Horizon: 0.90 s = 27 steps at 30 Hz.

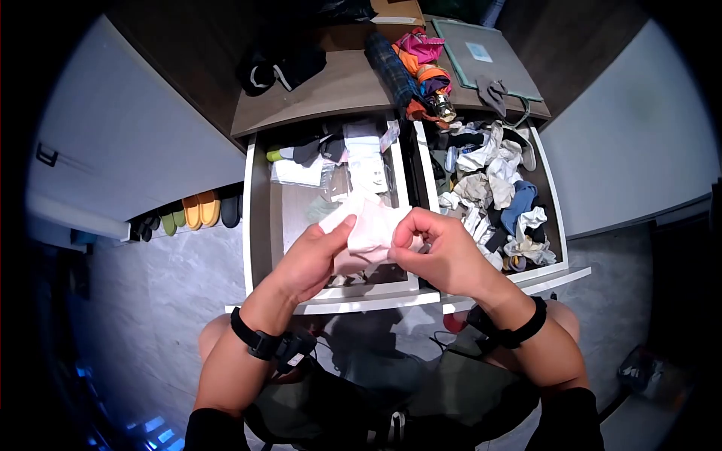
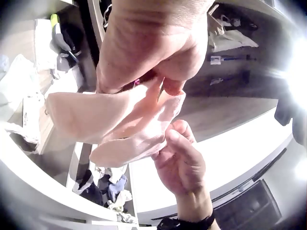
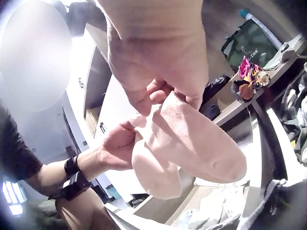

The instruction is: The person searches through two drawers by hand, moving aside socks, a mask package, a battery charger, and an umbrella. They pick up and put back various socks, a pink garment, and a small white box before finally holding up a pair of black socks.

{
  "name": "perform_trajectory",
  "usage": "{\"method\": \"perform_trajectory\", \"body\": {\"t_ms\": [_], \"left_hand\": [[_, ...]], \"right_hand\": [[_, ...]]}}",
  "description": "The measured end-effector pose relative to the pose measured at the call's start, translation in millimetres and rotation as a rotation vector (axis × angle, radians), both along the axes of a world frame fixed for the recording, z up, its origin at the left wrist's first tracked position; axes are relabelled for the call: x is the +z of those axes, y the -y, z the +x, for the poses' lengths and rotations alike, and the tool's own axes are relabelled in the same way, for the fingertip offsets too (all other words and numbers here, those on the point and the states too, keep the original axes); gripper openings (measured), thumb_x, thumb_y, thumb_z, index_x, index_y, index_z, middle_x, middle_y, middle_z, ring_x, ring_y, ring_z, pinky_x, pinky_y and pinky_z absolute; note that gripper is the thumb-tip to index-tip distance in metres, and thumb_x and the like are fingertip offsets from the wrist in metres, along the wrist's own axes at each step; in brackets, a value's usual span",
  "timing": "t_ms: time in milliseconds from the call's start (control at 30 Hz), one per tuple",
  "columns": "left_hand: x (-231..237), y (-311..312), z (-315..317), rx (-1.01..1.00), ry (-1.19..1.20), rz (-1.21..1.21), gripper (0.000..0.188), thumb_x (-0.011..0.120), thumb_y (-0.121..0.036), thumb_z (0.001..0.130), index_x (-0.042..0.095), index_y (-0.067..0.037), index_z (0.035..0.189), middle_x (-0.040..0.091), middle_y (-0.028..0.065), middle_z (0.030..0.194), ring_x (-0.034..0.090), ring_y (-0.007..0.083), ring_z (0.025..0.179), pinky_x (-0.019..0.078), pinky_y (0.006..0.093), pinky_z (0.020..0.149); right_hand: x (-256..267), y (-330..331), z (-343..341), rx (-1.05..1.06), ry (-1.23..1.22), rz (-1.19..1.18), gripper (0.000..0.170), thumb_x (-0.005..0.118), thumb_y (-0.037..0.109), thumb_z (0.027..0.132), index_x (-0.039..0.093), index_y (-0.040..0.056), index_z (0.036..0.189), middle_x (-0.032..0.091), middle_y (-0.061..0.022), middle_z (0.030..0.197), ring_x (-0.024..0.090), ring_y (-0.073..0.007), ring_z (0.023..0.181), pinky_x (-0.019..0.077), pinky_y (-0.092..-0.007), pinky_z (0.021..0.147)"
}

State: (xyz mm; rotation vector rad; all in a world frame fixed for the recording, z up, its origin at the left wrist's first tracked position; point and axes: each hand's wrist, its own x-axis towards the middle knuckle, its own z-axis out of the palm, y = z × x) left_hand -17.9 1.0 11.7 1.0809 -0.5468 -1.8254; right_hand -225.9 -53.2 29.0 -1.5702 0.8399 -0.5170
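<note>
A pair of pale pink socks is held between both hands above the left drawer. The left hand grips the left side, its thumb on top of the fabric. On the other side the right hand pinches the edge between thumb and curled fingers. In the left wrist view two sock ends hang from the left hand, and the right hand holds the far edge. The right wrist view shows the toe parts under the right hand, with the left hand beside them.
The left drawer holds folded white items and dark socks. Mixed socks and cloths fill the right drawer. An umbrella, colourful bundles and a flat grey-green bag lie on the shelf behind. Slippers stand at left.
</note>
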Motion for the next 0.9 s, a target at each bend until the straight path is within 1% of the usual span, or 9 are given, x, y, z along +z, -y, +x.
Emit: {"method": "perform_trajectory", "body": {"t_ms": [200, 267, 367, 433, 500, 633, 733, 833, 900], "left_hand": [[-17, -3, 1, -0.156, 0.148, -0.013, 0.047, 0.048, -0.042, 0.099, 0.062, -0.001, 0.116, 0.064, 0.0061, 0.111, 0.063, 0.0124, 0.086, 0.0496, 0.0267, 0.08], [-17, -5, -4, -0.195, 0.268, -0.091, 0.049, 0.047, -0.045, 0.1, 0.064, 0.0, 0.111, 0.057, 0.0043, 0.105, 0.055, 0.0115, 0.088, 0.0437, 0.0265, 0.081], [-20, -4, -7, -0.246, 0.397, -0.226, 0.049, 0.044, -0.044, 0.101, 0.063, 0.0, 0.11, 0.043, 0.0048, 0.101, 0.046, 0.0139, 0.095, 0.0373, 0.0282, 0.089], [-15, -4, -10, -0.277, 0.501, -0.249, 0.048, 0.043, -0.044, 0.1, 0.063, -0.001, 0.109, 0.044, 0.0053, 0.102, 0.046, 0.0143, 0.095, 0.0378, 0.0286, 0.088], [-17, -4, -11, -0.311, 0.585, -0.261, 0.046, 0.042, -0.043, 0.101, 0.063, -0.003, 0.109, 0.045, 0.0059, 0.101, 0.046, 0.0152, 0.094, 0.0382, 0.0292, 0.087], [-16, -6, -23, -0.245, 0.545, -0.251, 0.041, 0.043, -0.038, 0.102, 0.059, -0.002, 0.088, 0.043, 0.0002, 0.086, 0.044, 0.0109, 0.076, 0.0358, 0.0255, 0.073], [-19, -7, -22, -0.243, 0.453, -0.157, 0.037, 0.046, -0.035, 0.102, 0.061, -0.002, 0.096, 0.051, 0.0004, 0.089, 0.049, 0.0105, 0.08, 0.039, 0.0254, 0.075], [-22, -11, -24, -0.221, 0.546, -0.301, 0.029, 0.052, -0.028, 0.1, 0.06, 0.0, 0.106, 0.059, 0.0022, 0.094, 0.053, 0.0106, 0.085, 0.0428, 0.0254, 0.078], [-19, -9, -21, -0.232, 0.511, -0.208, 0.027, 0.056, -0.023, 0.098, 0.059, 0.001, 0.111, 0.061, 0.0033, 0.095, 0.055, 0.0106, 0.085, 0.0446, 0.0261, 0.078]], "right_hand": [[-2, 2, 6, -0.002, -0.091, 0.027, 0.021, 0.071, 0.022, 0.082, 0.063, 0.0028, 0.085, 0.062, -0.0049, 0.081, 0.059, -0.0142, 0.077, 0.0474, -0.0286, 0.073], [2, 1, 8, -0.018, -0.129, 0.076, 0.024, 0.07, 0.028, 0.083, 0.065, 0.0042, 0.086, 0.064, -0.0062, 0.082, 0.061, -0.0163, 0.079, 0.0481, -0.0298, 0.073], [-14, 0, 7, 0.009, -0.202, -0.074, 0.026, 0.068, 0.034, 0.084, 0.067, 0.0085, 0.092, 0.064, -0.006, 0.091, 0.059, -0.0215, 0.094, 0.0396, -0.0348, 0.091], [-15, -3, 5, 0.043, -0.239, -0.141, 0.024, 0.068, 0.032, 0.083, 0.067, 0.0099, 0.093, 0.062, -0.0045, 0.1, 0.055, -0.0221, 0.102, 0.0292, -0.0387, 0.1], [-17, -8, 3, 0.017, -0.24, -0.151, 0.022, 0.069, 0.029, 0.082, 0.066, 0.0098, 0.092, 0.062, -0.0049, 0.101, 0.056, -0.0225, 0.102, 0.0303, -0.0397, 0.099], [-23, -11, 5, -0.019, -0.265, -0.186, 0.017, 0.07, 0.025, 0.08, 0.065, 0.0097, 0.088, 0.062, -0.0055, 0.102, 0.056, -0.0245, 0.103, 0.031, -0.0417, 0.098], [-31, -11, 6, -0.034, -0.291, -0.226, 0.014, 0.068, 0.022, 0.08, 0.064, 0.0094, 0.083, 0.062, -0.0058, 0.1, 0.056, -0.0258, 0.103, 0.032, -0.0425, 0.095], [-33, -10, 7, -0.042, -0.261, -0.232, 0.012, 0.066, 0.02, 0.081, 0.063, 0.0088, 0.08, 0.062, -0.0065, 0.099, 0.056, -0.0265, 0.102, 0.0329, -0.0437, 0.092], [-37, -9, 7, -0.049, -0.192, -0.359, 0.011, 0.067, 0.014, 0.079, 0.063, 0.0044, 0.082, 0.061, -0.0091, 0.09, 0.058, -0.0253, 0.085, 0.0422, -0.0371, 0.078]]}}
